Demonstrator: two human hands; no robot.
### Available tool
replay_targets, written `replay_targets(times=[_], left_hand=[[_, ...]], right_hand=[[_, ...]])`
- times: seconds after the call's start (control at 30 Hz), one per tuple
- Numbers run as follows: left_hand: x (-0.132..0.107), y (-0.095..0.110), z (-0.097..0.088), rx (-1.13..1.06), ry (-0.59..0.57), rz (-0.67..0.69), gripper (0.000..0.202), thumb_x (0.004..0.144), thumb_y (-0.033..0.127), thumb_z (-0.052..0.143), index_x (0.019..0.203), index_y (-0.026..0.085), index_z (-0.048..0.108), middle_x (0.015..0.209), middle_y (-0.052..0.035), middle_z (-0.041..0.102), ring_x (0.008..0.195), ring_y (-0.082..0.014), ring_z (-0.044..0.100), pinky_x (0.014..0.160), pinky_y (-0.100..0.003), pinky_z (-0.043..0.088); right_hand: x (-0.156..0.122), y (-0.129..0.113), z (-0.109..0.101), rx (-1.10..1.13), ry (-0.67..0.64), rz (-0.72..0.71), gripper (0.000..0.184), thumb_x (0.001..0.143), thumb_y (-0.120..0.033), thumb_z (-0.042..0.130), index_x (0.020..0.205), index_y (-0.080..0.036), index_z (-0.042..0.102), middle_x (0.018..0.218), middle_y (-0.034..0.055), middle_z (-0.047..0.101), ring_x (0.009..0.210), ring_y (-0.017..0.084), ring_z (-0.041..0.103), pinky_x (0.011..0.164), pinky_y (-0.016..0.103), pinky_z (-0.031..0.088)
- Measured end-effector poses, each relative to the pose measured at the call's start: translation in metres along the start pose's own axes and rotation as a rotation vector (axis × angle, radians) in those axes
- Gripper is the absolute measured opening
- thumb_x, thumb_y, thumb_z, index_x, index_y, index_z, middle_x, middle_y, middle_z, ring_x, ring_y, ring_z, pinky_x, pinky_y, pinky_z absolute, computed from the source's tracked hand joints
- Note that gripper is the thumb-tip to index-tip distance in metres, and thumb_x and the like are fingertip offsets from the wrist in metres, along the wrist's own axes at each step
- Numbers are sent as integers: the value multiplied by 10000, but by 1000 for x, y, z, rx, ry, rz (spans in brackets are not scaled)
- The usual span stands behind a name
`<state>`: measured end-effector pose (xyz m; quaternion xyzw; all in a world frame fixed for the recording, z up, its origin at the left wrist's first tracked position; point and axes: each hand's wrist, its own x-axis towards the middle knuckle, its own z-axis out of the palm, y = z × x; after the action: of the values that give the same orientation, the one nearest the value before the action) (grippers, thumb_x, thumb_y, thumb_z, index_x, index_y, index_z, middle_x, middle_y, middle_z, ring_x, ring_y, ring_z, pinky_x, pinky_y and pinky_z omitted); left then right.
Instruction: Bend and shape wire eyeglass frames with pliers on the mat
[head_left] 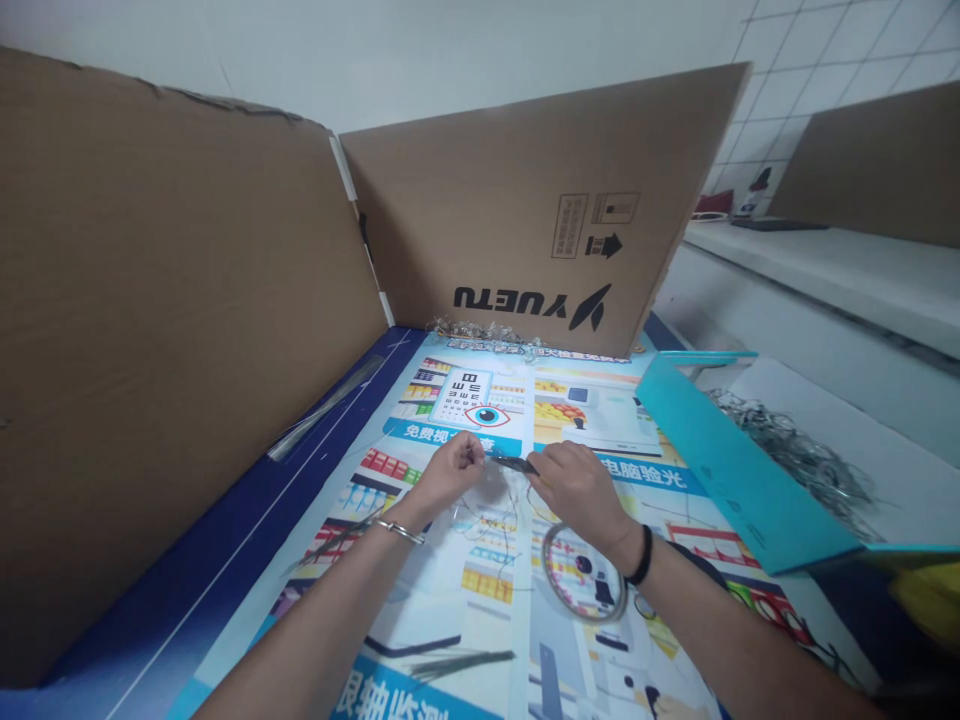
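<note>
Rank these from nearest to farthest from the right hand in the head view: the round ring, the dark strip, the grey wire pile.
1. The dark strip: pinched by the right hand, at centre.
2. The round ring: on the poster, beside the right wrist.
3. The grey wire pile: far right, inside the teal box.

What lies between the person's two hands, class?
A thin dark strip spans the gap from the left hand to the right hand, above the printed poster, in the head view.
</note>
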<state>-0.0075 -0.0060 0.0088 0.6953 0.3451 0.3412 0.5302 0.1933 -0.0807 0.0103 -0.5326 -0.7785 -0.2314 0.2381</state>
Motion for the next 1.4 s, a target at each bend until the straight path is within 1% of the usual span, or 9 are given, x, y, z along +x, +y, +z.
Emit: replay_targets(times=[0.17, 0.43, 0.67, 0.9, 1.07, 1.23, 1.4], left_hand=[[-1, 0, -1, 12, -19, 1, 114, 694, 123, 534, 794, 168, 502, 748, 12, 548, 637, -93, 474, 581, -205, 336], [1, -4, 1, 79, -34, -15, 126, 681, 104, 530, 781, 168, 488, 705, 25, 523, 584, -79, 456, 545, -196, 330], [-1, 2, 1, 109, -28, -17, 145, 650, 71, 485, 754, 169, 468, 640, 52, 452, 518, -61, 376, 489, -188, 280], [-1, 1, 0, 109, -40, -15, 165, 633, 68, 464, 756, 178, 460, 620, 65, 413, 499, -58, 347, 468, -185, 249], [-1, 2, 0, 126, -43, -17, 148, 636, 83, 464, 746, 181, 453, 603, 69, 402, 490, -61, 342, 465, -187, 238], [-2, 6, 1, 132, -21, -35, 144, 626, 83, 463, 731, 181, 448, 596, 69, 403, 487, -63, 342, 469, -188, 233], [-1, 6, 2, 123, 6, -37, 128, 626, 93, 481, 714, 181, 449, 598, 66, 418, 489, -65, 350, 481, -188, 242]], right_hand=[[0, 0, 1, 3, 4, 4, 160, 872, -285, 515, 809, -181, 620, 707, 34, 544, 734, 163, 450, 701, 293, 294], [-2, 1, 3, -9, -8, -1, 135, 855, -286, 542, 809, -182, 616, 709, 31, 540, 733, 167, 442, 696, 297, 286], [-1, 0, 1, -49, -24, -19, 119, 841, -277, 555, 774, -190, 601, 696, 29, 524, 721, 170, 418, 684, 301, 267], [1, -2, -3, -123, -18, -56, 141, 854, -242, 521, 739, -188, 582, 679, 34, 504, 705, 171, 394, 672, 318, 241], [1, -3, -5, -179, -9, -97, 97, 855, -182, 505, 836, -187, 600, 705, 33, 504, 714, 172, 388, 686, 333, 238], [3, -6, -10, -212, -25, -106, 120, 862, -156, 484, 873, -179, 601, 712, 39, 504, 713, 177, 385, 682, 341, 243], [4, -7, -15, -218, -9, -123, 153, 866, -132, 465, 917, -174, 603, 726, 47, 513, 712, 179, 386, 678, 344, 249]])
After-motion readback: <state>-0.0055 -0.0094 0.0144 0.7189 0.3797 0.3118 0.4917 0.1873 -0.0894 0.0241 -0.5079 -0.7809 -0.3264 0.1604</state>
